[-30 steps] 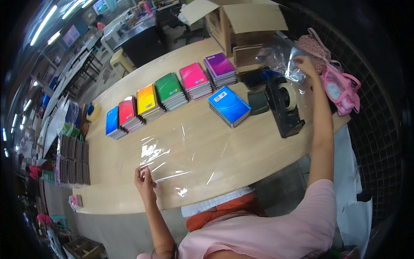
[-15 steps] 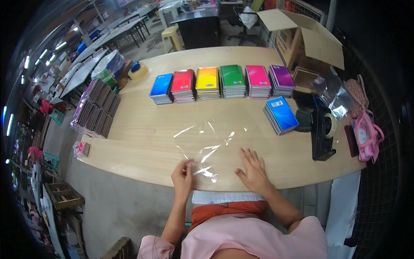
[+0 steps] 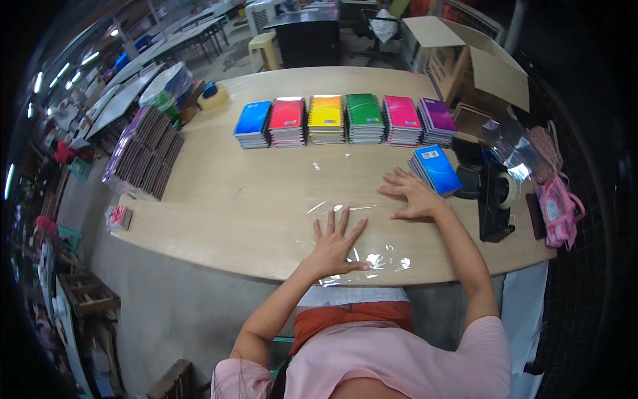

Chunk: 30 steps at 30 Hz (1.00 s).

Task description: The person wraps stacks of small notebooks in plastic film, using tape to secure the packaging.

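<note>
A clear plastic sheet (image 3: 385,261) lies on the wooden table, visible mostly by its shine. My left hand (image 3: 334,249) is spread flat on it near the table's front edge, holding nothing. Farther right, my right hand (image 3: 413,195) is open with its fingers apart, low over the table or resting on it. It is just left of a small stack of blue spiral notebooks (image 3: 438,171), and I cannot tell whether it touches them. Along the back stand stacks of blue (image 3: 252,123), red (image 3: 288,120), yellow (image 3: 326,118), green (image 3: 364,116), pink (image 3: 401,118) and purple notebooks (image 3: 436,121).
A black tape dispenser (image 3: 493,206) stands at the right, beside a pink pouch (image 3: 557,211) and crumpled clear film (image 3: 510,149). Behind them is an open cardboard box (image 3: 452,63). Wrapped notebook bundles (image 3: 143,153) and a tape roll (image 3: 212,98) sit at the left.
My left hand has moved right and forward, from pinching the sheet's edge to lying spread on it. The right hand has moved forward and right to the blue stack. The sheet has shifted right.
</note>
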Each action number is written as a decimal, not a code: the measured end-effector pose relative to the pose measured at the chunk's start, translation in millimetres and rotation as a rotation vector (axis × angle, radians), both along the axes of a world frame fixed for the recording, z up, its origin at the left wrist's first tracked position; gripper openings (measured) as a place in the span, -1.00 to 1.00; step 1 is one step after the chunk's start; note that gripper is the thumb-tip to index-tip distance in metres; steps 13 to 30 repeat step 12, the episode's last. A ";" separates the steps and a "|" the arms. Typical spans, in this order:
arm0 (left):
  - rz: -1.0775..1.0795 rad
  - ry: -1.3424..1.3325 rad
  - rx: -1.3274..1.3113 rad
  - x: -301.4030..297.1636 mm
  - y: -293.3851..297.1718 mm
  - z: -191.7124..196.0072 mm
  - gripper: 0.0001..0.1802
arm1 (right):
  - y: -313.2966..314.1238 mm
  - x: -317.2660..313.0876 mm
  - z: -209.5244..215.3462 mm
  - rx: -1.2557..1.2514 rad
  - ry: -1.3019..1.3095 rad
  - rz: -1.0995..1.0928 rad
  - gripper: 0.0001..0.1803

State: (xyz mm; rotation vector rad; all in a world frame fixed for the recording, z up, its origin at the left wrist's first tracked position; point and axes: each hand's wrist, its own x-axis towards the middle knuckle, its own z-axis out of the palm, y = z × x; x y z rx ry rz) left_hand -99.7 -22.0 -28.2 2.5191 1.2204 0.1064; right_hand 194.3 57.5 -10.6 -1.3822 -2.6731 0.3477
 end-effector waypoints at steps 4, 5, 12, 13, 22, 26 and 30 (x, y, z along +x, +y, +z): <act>-0.008 0.108 -0.093 -5.9 8.9 10.8 0.34 | -30.2 25.2 24.4 0.298 0.723 -0.372 -0.56; -0.009 0.047 -0.061 -2.6 12.0 13.0 0.21 | -30.9 48.2 18.3 0.322 0.944 -0.510 -0.61; 0.078 -1.027 -0.576 83.7 35.1 38.2 -0.32 | 13.6 132.6 -4.7 0.078 0.530 -1.081 -0.53; 0.078 -1.027 -0.576 83.7 35.1 38.2 -0.32 | 13.6 132.6 -4.7 0.078 0.530 -1.081 -0.53; 0.078 -1.027 -0.576 83.7 35.1 38.2 -0.32 | 13.6 132.6 -4.7 0.078 0.530 -1.081 -0.53; 0.078 -1.027 -0.576 83.7 35.1 38.2 -0.32 | 13.6 132.6 -4.7 0.078 0.530 -1.081 -0.53; 0.078 -1.027 -0.576 83.7 35.1 38.2 -0.32 | 13.6 132.6 -4.7 0.078 0.530 -1.081 -0.53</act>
